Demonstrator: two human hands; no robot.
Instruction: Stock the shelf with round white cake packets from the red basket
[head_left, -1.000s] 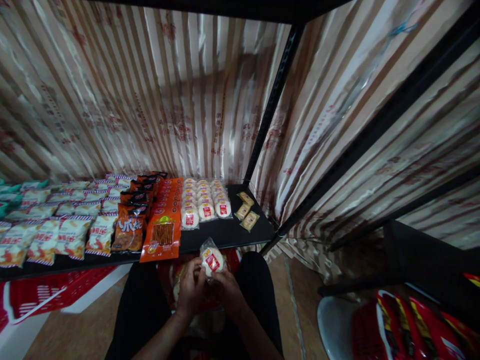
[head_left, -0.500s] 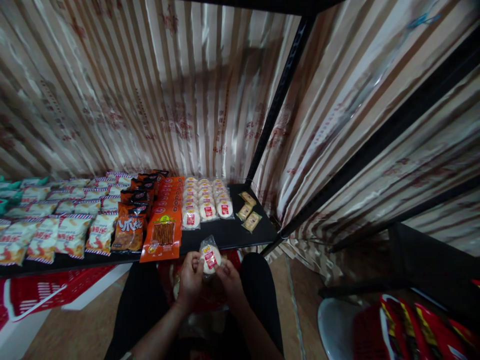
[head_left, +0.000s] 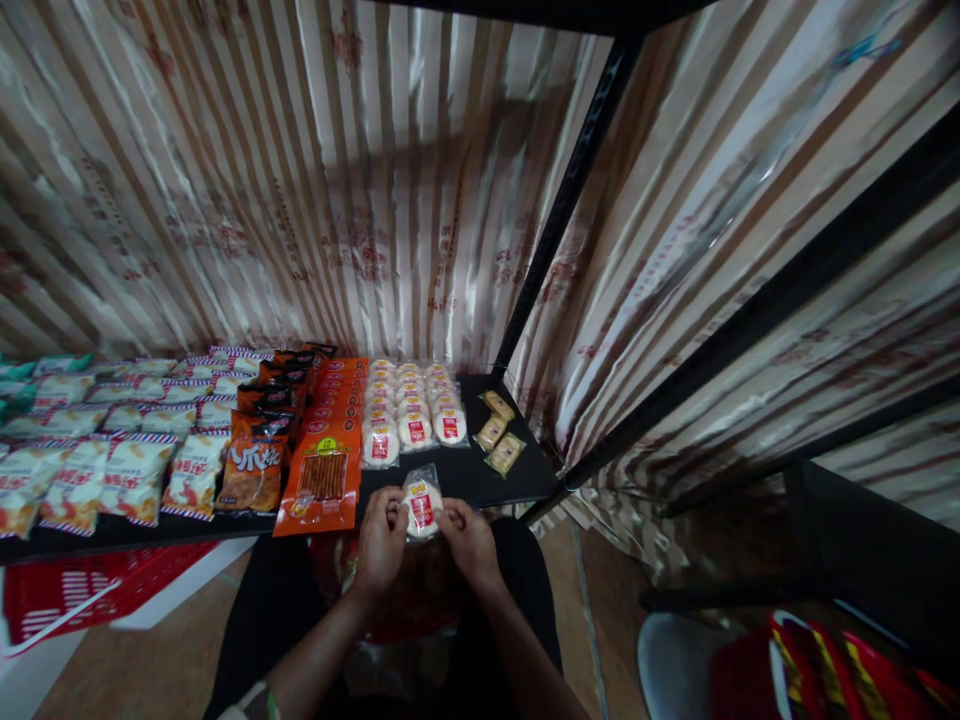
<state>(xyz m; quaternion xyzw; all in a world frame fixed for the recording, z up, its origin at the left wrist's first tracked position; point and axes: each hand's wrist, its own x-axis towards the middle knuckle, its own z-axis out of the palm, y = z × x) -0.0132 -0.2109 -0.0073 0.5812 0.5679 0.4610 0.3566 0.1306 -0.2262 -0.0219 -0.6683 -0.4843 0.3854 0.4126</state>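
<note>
Both my hands hold one clear packet with a round white cake and a red label (head_left: pixel 421 503) just above the front edge of the black shelf (head_left: pixel 465 475). My left hand (head_left: pixel 381 543) pinches its left side and my right hand (head_left: pixel 469 540) pinches its right side. Just beyond it lie three rows of the same white cake packets (head_left: pixel 411 405). An orange snack packet (head_left: pixel 321 478) lies to the left of my hands. A red bag with more goods (head_left: pixel 420 600) rests on my lap under my hands.
Left along the shelf lie dark orange bags (head_left: pixel 253 470) and white striped snack bags (head_left: pixel 135 470). Three small yellow packets (head_left: pixel 496 433) sit by the shelf's right post (head_left: pixel 555 215). Red baskets (head_left: pixel 82 590) stand below left, and a red basket (head_left: pixel 817 665) and white stool (head_left: pixel 667 655) at lower right.
My hands have carried the white cake packet up and forward, from over my lap to the shelf's front edge. The camera has tilted slightly.
</note>
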